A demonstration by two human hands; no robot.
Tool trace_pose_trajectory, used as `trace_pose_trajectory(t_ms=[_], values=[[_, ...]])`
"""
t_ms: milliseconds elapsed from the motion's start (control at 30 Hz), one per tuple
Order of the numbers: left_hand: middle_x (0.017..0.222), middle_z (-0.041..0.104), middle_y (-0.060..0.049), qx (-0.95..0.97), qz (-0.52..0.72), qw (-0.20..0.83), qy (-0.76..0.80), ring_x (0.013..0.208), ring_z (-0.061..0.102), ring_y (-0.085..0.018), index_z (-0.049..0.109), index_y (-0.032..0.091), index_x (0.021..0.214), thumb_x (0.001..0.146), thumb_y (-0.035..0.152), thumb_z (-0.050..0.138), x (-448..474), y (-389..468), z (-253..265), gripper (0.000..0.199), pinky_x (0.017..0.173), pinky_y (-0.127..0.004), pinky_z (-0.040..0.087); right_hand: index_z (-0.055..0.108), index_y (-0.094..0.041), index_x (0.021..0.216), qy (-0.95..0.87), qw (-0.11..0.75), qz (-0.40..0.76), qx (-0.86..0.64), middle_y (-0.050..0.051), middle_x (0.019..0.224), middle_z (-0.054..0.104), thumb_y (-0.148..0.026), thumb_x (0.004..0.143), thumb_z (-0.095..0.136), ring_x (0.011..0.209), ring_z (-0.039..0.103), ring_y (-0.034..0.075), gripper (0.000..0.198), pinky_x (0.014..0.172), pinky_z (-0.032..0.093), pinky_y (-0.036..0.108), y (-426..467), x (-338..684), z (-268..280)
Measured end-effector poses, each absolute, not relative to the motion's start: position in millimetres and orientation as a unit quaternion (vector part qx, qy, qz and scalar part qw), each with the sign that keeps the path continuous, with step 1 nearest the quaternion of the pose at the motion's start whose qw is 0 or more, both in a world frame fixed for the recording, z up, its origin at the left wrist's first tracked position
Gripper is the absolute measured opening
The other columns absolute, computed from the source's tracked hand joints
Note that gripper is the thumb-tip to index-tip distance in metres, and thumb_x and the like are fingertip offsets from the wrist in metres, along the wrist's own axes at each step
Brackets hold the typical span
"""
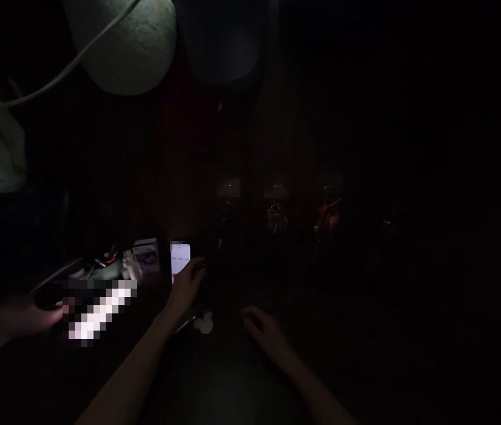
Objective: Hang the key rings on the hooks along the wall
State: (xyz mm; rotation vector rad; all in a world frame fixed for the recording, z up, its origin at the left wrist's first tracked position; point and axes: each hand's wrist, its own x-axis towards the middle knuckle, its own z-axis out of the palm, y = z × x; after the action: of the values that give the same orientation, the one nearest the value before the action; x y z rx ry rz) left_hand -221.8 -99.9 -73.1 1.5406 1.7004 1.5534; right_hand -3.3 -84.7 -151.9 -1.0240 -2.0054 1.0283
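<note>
In dim light, my left hand [188, 280] is raised in front of a lit phone [180, 252], covering the lower right of its screen. Its fingers bend to the right and come together at the tips; whatever they hold is lost in the dark. My right hand [265, 330] is lower and to the right, close to the table [228, 389], with thumb and fingers curled towards each other. Nothing can be made out between them. Small pale rounded pieces [205, 323] lie between the hands, beside a thin shiny rod [184, 324].
A small box [147, 260] stands left of the phone, near a white bottle [130, 267] and a greenish container [107, 270]. Key bunches [277, 218] hang from hooks behind. A white cable [66, 71] crosses the upper left. The right side is too dark to read.
</note>
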Motion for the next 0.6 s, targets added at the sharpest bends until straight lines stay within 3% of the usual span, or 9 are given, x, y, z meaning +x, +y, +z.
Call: trace_pose_trajectory(t_ms=[267, 600], values=[[0.094, 0.072, -0.004, 0.547, 0.47, 0.18, 0.669, 0.093, 0.064, -0.024, 0.068, 0.025, 0.092, 0.074, 0.03, 0.053, -252, -124, -103, 0.024, 0.082, -0.034, 0.046, 0.062, -0.02, 0.094, -0.77, 0.326, 0.392, -0.384, 0.004, 0.087, 0.068, -0.028, 0.081, 0.044, 0.084, 0.062, 0.019, 0.024, 0.075, 0.045, 0.03, -86, -5, -149], [0.101, 0.068, -0.006, 0.621, 0.365, 0.177, 0.671, 0.095, 0.062, -0.023, 0.066, 0.025, 0.098, 0.073, 0.026, 0.056, -237, -142, -122, 0.027, 0.084, -0.032, 0.043, 0.062, -0.02, 0.094, -0.771, 0.324, 0.385, -0.391, 0.006, 0.095, 0.068, -0.027, 0.081, 0.045, 0.092, 0.062, 0.021, 0.023, 0.081, 0.044, 0.032, -84, -5, -152]])
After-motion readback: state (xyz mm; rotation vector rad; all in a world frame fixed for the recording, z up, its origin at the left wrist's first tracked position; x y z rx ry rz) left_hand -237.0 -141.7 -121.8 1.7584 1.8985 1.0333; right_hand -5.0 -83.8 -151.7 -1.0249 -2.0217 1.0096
